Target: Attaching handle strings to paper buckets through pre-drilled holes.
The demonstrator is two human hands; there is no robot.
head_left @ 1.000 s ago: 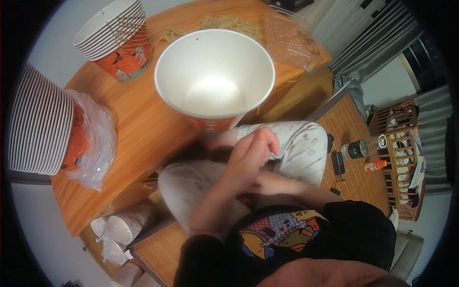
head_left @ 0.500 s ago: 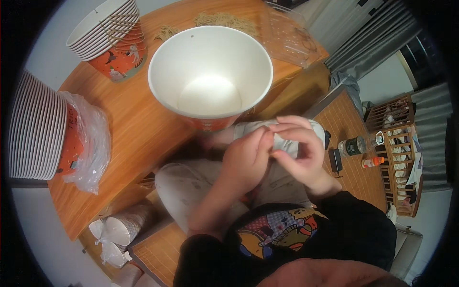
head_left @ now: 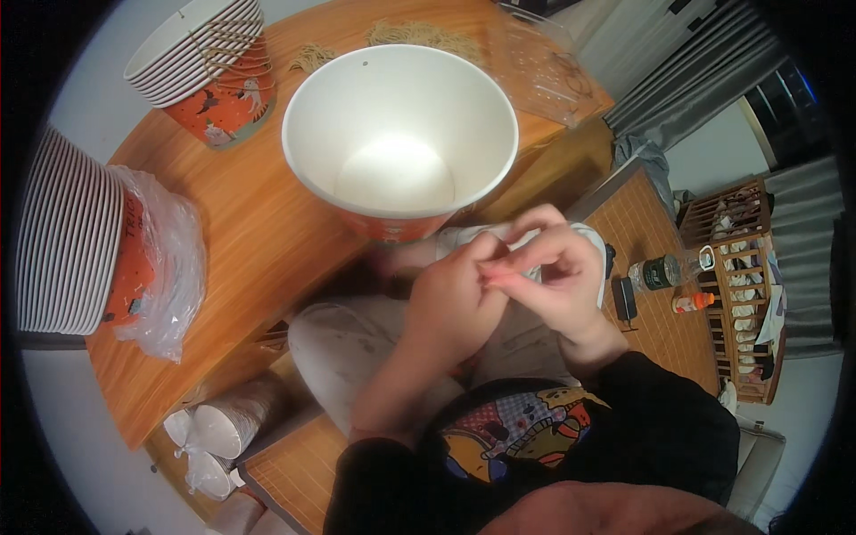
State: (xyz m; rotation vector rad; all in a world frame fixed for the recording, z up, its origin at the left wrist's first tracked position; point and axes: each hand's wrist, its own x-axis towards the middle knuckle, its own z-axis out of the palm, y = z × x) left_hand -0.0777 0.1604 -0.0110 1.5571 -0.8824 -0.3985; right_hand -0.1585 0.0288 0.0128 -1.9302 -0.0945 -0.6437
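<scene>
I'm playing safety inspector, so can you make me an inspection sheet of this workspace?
Surface: wooden table.
Job's things: orange-and-white paper bucket, bucket stack with cord handles, larger bucket stack, tan cords.
Clutter: clear plastic bag on the larger bucket stack, clear plastic tray.
Hands: left hand and right hand meet at the fingertips; anything between is too small to tell.
Cables: cannot tell beside the black box.
Surroundings: grey curtain, clear plastic bottle.

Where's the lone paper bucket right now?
In the head view, the paper bucket is upper centre, at the edge of the table, beyond the left hand and right hand.
</scene>
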